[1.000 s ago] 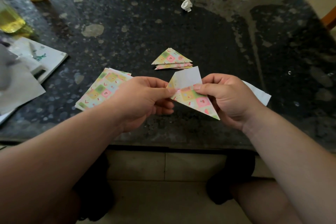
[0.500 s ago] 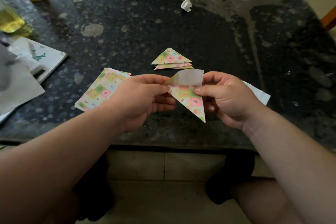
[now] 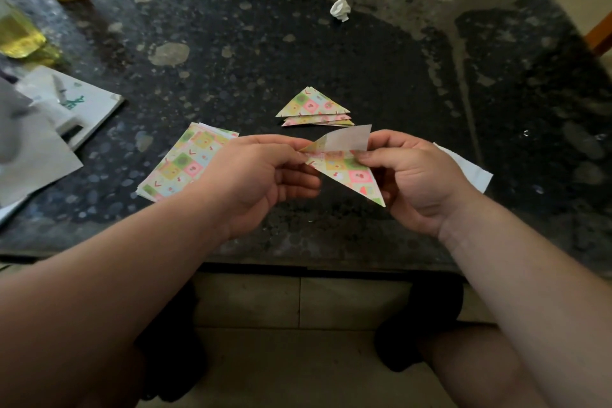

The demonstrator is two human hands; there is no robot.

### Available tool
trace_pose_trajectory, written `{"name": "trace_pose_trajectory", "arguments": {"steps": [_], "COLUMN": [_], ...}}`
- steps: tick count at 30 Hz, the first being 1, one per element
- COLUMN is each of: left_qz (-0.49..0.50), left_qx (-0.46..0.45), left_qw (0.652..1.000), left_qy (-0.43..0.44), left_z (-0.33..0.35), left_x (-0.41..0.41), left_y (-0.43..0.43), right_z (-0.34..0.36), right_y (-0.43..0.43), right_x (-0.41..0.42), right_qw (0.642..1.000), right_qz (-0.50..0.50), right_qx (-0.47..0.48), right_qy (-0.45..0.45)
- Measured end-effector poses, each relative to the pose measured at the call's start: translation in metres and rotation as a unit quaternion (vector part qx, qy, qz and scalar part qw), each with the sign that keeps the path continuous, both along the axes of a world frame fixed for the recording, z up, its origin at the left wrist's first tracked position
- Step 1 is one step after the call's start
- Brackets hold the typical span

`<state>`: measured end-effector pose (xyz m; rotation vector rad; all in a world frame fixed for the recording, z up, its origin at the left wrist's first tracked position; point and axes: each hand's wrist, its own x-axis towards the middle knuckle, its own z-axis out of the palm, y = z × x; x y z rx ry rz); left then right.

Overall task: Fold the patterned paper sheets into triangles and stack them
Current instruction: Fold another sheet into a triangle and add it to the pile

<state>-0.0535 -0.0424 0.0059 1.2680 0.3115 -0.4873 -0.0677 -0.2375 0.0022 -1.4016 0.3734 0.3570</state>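
Both hands hold one partly folded patterned sheet above the near part of the dark stone table. My left hand pinches its left corner. My right hand pinches its right side at the fold. A white flap of the sheet's back stands up along the top edge, and the patterned triangle points down to the right. Just beyond the hands lies a small stack of folded patterned triangles. A pile of flat patterned sheets lies left of my left hand, partly hidden by it.
A white paper piece lies behind my right hand. A crumpled paper ball sits at the far middle. Papers and a booklet cover the left edge, beside a yellowish bottle. My knees show below the table's near edge.
The white flap has tipped lower toward the patterned triangle, and the triangle's tip has swung from down-right to more straight down. Both hands keep their pinch.
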Motion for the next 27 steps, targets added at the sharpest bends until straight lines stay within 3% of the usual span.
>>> {"name": "trace_pose_trajectory", "arguments": {"steps": [9, 27], "left_qz": [-0.002, 0.007], "left_qx": [-0.003, -0.024], "left_qw": [1.0, 0.999], "left_qy": [-0.01, -0.032], "left_z": [-0.0039, -0.0058], "left_x": [-0.0017, -0.0024], "left_y": [-0.0042, -0.0075], "right_z": [-0.0034, 0.0011], "right_y": [0.004, 0.0087], "right_x": [0.0003, -0.0014], "right_qw": [0.998, 0.996], "right_qz": [-0.054, -0.054], "right_qx": [0.013, 0.065], "right_qy": [0.006, 0.02]}}
